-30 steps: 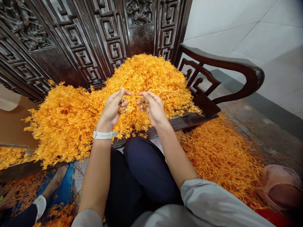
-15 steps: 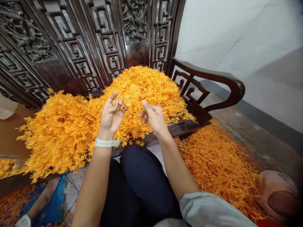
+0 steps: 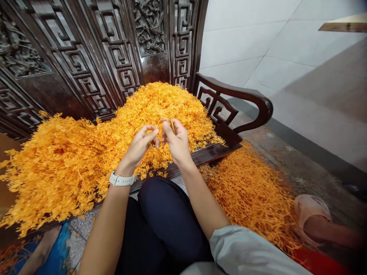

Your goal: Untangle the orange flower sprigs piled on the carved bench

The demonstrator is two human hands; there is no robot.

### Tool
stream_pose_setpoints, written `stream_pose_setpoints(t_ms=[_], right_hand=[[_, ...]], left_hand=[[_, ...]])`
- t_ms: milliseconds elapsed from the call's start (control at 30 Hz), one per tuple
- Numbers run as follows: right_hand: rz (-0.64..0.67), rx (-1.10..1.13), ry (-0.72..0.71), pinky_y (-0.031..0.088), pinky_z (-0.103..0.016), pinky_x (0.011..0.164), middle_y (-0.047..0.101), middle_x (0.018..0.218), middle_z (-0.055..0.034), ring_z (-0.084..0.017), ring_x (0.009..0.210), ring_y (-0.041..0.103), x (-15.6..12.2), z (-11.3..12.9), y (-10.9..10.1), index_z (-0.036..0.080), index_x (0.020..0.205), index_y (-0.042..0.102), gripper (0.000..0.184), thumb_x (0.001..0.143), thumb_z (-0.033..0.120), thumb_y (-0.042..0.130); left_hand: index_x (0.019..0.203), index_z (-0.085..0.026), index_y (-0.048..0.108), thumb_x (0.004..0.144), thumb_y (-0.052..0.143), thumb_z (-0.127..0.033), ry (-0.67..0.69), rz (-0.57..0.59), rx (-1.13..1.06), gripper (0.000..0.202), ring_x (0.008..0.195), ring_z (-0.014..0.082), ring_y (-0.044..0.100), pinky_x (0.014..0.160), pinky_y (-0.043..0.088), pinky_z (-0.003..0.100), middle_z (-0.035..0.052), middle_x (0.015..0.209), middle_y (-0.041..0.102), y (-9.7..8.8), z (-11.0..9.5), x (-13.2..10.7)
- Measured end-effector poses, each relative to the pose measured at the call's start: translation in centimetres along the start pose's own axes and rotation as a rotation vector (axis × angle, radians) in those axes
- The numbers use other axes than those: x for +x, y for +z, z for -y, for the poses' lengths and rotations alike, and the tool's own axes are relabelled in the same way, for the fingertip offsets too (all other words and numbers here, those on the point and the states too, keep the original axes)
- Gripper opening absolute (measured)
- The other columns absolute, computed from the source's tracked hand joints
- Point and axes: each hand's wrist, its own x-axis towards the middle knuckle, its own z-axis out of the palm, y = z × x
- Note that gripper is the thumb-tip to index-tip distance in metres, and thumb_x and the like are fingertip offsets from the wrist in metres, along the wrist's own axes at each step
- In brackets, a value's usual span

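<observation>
My left hand (image 3: 140,146), with a pale watch band on its wrist, is closed in a pinch in front of the taller mound. Close beside it, my right hand (image 3: 177,142) pinches a thin orange sprig (image 3: 172,124) between thumb and fingers. A fine strand arcs between the fingertips of both hands; its ends are partly hidden. Behind and below them a big heap of yellow-orange, flower-like sprigs (image 3: 69,156) covers the seat of a dark carved wooden bench (image 3: 212,152).
Beside the bench, a pile of bare orange stems (image 3: 249,191) lies on the floor. Another person's foot in a pink slipper (image 3: 311,214) is at its right edge. A curved armrest (image 3: 243,93) bounds the bench. At lower left a bare foot (image 3: 46,244) rests by a blue sheet (image 3: 61,248).
My hands have come closer together, the left turning inward into a pinch. An orange strand now shows in the right fingers. The view has shifted to the right.
</observation>
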Motion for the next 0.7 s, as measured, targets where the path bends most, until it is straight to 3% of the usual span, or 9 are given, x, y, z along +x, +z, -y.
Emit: stream_pose_setpoints(t_ms=[167,300,400,533,700], right_hand=[[0.058,0.134,0.172,0.018,-0.025,0.044,0.043,0.063,0.0085,-0.005,0.046,0.026,-0.2,0.7,-0.1,0.023,0.088,0.059,0.038,0.084,0.051,0.083],[0.086,0.147,0.196,0.014,-0.026,0.045,0.037,0.058,0.0093,-0.005,0.047,0.024,-0.1,0.6,-0.4,0.021,0.079,0.06,0.036,0.082,0.046,0.086],[0.027,0.199,0.2,0.018,-0.026,0.046,0.037,0.06,0.0086,-0.006,0.049,0.026,0.1,0.3,-0.6,0.022,0.083,0.065,0.032,0.079,0.045,0.087],[-0.124,0.238,0.125,0.033,-0.026,0.05,0.047,0.069,0.0049,-0.008,0.055,0.038,0.1,-0.1,-0.6,0.023,0.083,0.063,0.034,0.08,0.05,0.083],[-0.004,0.041,0.075,0.045,-0.027,0.059,0.062,0.089,-0.0011,-0.012,0.072,0.055,-0.6,-1.0,-0.1,0.023,0.1,0.07,0.026,0.089,0.047,0.074]], left_hand=[[0.082,-0.018,0.068,0.097,0.068,-0.057,0.041,-0.029,0.04,0.042,0.063,0.0127,0.057,0.061,0.044,0.025,0.0029,0.071,0.063,0.6,0.5,0.5],[0.071,-0.015,0.067,0.095,0.07,-0.061,0.061,-0.083,0.02,0.052,0.064,0.0115,0.056,0.057,0.043,0.023,0.0048,0.074,0.063,1.0,0.9,0.8],[0.076,-0.015,0.068,0.091,0.077,-0.053,0.1,-0.198,-0.137,0.042,0.066,0.0107,0.058,0.059,0.046,0.021,0.0036,0.076,0.064,1.4,1.0,1.0],[0.076,-0.018,0.061,0.091,0.079,-0.047,0.099,-0.365,-0.318,0.037,0.057,0.01,0.055,0.056,0.047,0.021,-0.0026,0.066,0.054,1.4,0.7,1.2],[0.076,-0.017,0.065,0.096,0.073,-0.044,0.193,-0.47,-0.151,0.034,0.057,0.0081,0.053,0.051,0.041,0.018,-0.0001,0.069,0.059,1.1,0.8,1.4]])
